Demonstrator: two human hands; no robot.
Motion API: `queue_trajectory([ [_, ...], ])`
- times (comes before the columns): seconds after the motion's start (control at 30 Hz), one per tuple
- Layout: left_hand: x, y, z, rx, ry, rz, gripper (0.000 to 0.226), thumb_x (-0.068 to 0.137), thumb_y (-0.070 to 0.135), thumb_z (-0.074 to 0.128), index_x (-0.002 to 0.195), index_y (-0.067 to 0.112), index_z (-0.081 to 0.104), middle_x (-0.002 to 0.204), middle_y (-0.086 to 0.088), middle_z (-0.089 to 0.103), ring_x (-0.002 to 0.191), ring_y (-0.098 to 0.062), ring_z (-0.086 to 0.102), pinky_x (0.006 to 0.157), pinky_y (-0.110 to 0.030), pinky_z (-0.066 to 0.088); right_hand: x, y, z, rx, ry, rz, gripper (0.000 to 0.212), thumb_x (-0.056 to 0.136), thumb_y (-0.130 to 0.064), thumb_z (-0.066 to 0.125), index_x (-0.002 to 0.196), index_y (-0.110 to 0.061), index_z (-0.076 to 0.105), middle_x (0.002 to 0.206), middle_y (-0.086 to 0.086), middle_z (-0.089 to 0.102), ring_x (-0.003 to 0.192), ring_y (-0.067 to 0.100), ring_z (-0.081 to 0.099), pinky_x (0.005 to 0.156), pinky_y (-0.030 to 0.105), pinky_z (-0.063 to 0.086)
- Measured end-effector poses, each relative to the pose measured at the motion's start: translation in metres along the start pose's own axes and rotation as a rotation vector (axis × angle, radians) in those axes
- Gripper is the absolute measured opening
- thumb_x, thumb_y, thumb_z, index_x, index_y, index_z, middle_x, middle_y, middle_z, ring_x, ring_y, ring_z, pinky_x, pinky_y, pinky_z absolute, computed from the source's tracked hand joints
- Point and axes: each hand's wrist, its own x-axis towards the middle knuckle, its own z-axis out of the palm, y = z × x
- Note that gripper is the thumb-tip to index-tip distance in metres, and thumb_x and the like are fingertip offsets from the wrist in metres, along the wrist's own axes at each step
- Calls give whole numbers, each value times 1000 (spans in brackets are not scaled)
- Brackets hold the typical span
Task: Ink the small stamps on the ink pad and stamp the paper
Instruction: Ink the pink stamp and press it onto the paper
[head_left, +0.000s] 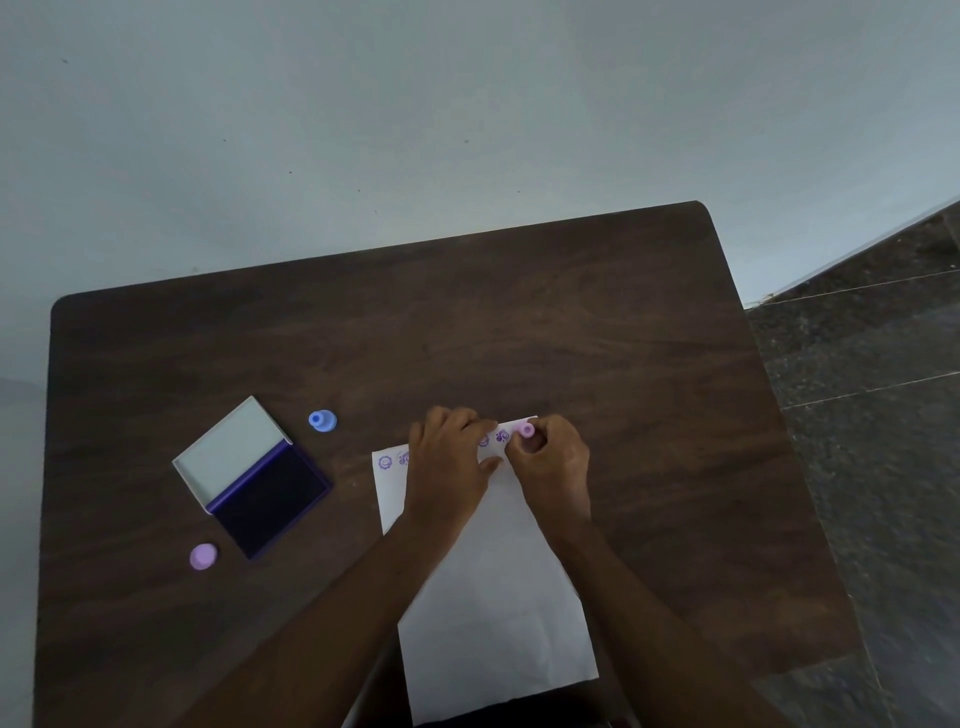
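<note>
Lilac stamp (203, 556) and open ink pad (270, 493) idle left, blue stamp (322, 420) beyond; your left hand (448, 457) flattens the paper (493, 597), right hand (551, 457) pinches the pink stamp (527, 430) at the print row's end—probably lift straight next.

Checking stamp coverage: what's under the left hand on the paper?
The left hand rests flat on the paper. Purple prints show on either side; any beneath it are covered.

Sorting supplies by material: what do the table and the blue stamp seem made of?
Table: likely wood or wood-look laminate, matte; dark brown grain streaks show. Blue stamp: probably molded plastic, smooth; uniform pastel color, rounded stepped shape.
</note>
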Motion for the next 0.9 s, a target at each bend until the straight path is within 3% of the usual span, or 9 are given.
queue_trajectory([
  [0.5,-2,4,-5,15,9,-3,42,68,40,84,106,25,73,106,4,71,96,-17,57,86,-32,38,2,-3,1,3,-47,67,31,87,-30,66,101,-2,64,99,16,67,84,21,62,79,29,52],
  [0.9,-3,5,-5,50,22,-2,39,67,36,86,102,25,74,100,6,72,91,-18,56,79,-33,39,3,1,3,12,-57,87,28,86,-31,67,98,-5,64,97,12,68,77,10,54,71,19,44],
])
